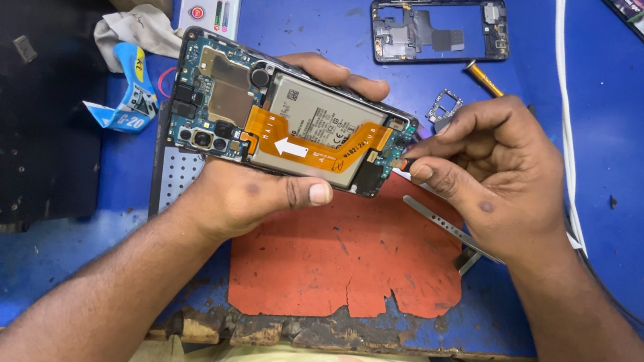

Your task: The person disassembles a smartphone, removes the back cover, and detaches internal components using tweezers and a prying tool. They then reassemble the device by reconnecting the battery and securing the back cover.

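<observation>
Gripping opened phone (296, 125) edges, hands left (243, 196), right (493, 172) above orange mat (345, 264).

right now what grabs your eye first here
An opened phone with orange ribbon cable, mid-frame, gripped by the left hand. The right hand pinches a thin tool at its right end. Below lies a worn red mat on the blue table.

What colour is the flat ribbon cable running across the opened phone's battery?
Orange, with a white arrow on it; the ribbon cable shows clearly in the head view.
</observation>
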